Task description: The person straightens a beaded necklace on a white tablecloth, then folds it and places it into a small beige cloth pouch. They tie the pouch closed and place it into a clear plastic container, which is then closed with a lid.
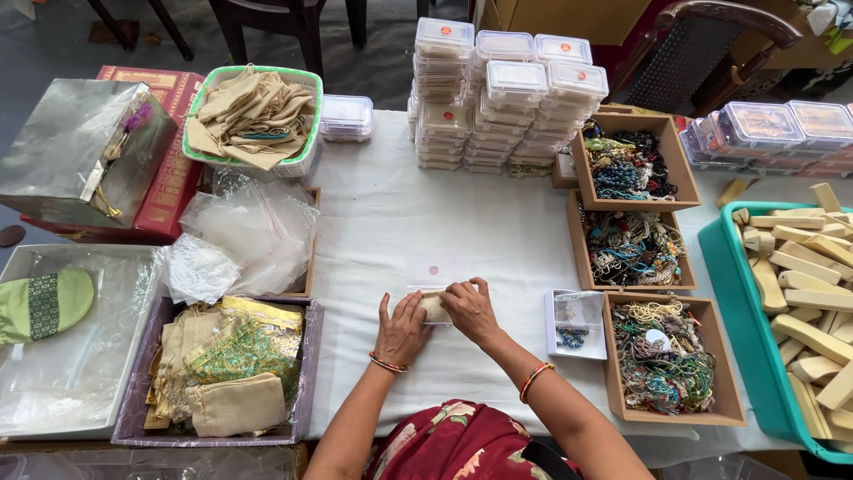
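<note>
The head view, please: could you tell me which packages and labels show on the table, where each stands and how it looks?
Clear plastic boxes: stacked at the far middle, flat, lidded, some with round orange stickers.
More clear boxes: far right, flat.
Silver box: far left, shiny, on a red box.
Small open box: beside the right hand, white, beads inside.
Beige pouch: under both hands; left hand.

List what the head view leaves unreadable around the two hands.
- Small beige item: mostly covered by left hand and right hand; its kind is unclear.
- Small clear box: its contents are too small to identify.
- Teal bin: cut off by the right edge.
</note>
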